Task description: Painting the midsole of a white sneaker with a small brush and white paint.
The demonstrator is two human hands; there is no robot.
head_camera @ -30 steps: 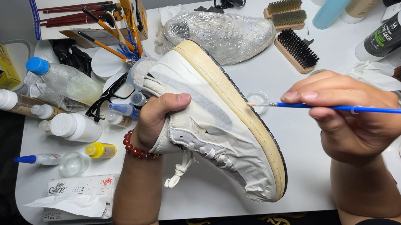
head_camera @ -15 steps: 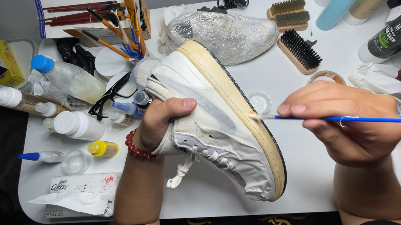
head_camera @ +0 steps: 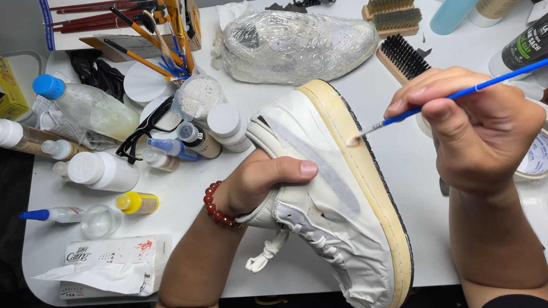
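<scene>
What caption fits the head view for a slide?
Left hand holds a white sneaker on its side while right hand touches a blue brush to its yellowed midsole.

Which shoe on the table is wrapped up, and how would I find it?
Start at the white table and look to its far edge, past the white sneaker gripped by the left hand. A second shoe lies there on its side beside the wooden brushes. It alone is sealed in shiny clear plastic wrap.
</scene>
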